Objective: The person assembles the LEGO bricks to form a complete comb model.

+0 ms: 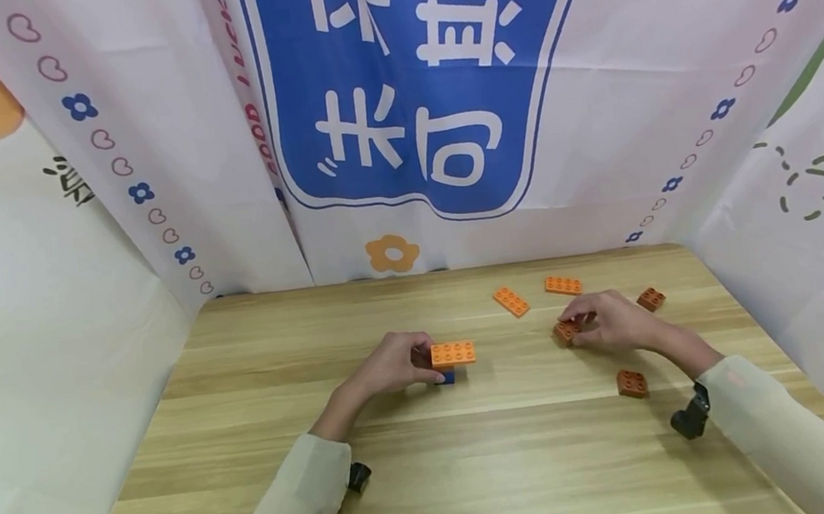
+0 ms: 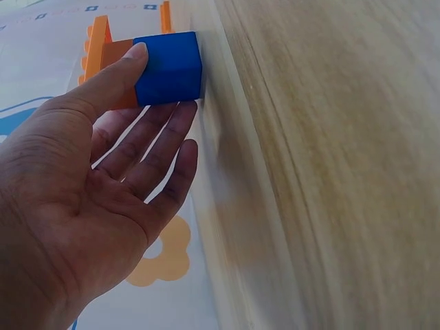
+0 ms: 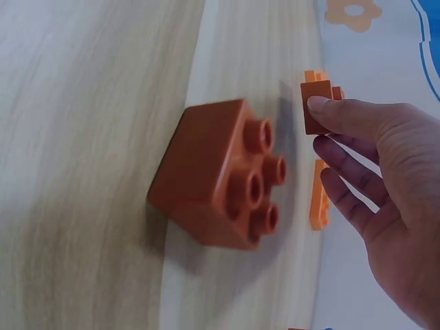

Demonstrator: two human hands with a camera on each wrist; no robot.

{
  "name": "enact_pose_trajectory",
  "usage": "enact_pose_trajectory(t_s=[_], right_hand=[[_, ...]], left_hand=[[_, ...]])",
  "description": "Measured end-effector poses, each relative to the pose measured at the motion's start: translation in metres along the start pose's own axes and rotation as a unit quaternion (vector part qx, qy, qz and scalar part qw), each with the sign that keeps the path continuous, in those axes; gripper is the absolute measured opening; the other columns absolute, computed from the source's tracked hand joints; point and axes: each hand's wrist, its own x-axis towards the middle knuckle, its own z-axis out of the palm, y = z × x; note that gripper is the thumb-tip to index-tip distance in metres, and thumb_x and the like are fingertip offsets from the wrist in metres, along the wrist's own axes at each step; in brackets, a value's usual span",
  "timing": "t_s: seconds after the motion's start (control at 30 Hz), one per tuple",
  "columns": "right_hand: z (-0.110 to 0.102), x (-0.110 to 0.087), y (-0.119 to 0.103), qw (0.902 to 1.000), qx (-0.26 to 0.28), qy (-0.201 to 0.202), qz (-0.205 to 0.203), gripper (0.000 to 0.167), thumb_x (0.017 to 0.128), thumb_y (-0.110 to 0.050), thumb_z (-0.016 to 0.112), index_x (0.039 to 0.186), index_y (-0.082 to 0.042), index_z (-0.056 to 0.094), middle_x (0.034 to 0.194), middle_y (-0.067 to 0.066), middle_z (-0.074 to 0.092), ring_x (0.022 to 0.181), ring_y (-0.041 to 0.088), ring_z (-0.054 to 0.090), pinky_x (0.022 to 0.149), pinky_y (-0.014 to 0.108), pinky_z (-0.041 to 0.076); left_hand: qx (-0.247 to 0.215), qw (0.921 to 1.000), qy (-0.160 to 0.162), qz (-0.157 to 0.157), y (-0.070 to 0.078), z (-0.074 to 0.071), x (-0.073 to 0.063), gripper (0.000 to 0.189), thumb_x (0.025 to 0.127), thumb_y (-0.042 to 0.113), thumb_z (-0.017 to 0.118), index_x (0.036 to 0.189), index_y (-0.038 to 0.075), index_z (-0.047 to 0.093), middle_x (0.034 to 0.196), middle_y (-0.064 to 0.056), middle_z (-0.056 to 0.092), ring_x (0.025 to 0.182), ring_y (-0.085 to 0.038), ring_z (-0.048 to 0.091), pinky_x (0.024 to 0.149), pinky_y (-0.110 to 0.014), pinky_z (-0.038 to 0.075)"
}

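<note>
Stacked toy bricks (image 1: 453, 354), orange over brown over blue, are held between thumb and fingers of a person's left hand (image 1: 393, 364) below the head view's center, while the right hand (image 1: 610, 322) pinches a brown brick (image 1: 565, 333) farther right.

The person's left arm (image 1: 294, 495) and right arm (image 1: 792, 426) reach from the near edge of the surface (image 1: 525, 471) toward its far edge. The left hand (image 1: 391, 364) grips between thumb and fingers; the right hand (image 1: 612, 320), closer to the right edge, pinches likewise.
</note>
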Motion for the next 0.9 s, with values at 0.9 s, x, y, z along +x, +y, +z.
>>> enact_pose_trajectory(t_s=[0.9], right_hand=[[-0.001,0.025,-0.051,0.9922,-0.011,0.056,-0.111,0.037,0.08,-0.005,0.093,0.115,-0.008,0.08,0.111,0.005,0.079,0.101,0.024,0.075,0.081,0.042,0.062]], left_hand=[[0.006,1.0,0.003,-0.004,-0.003,0.0,0.005,0.027,0.085,0.009,0.09,0.094,0.01,0.065,0.101,-0.002,0.076,0.092,-0.016,0.076,0.081,-0.028,0.063]])
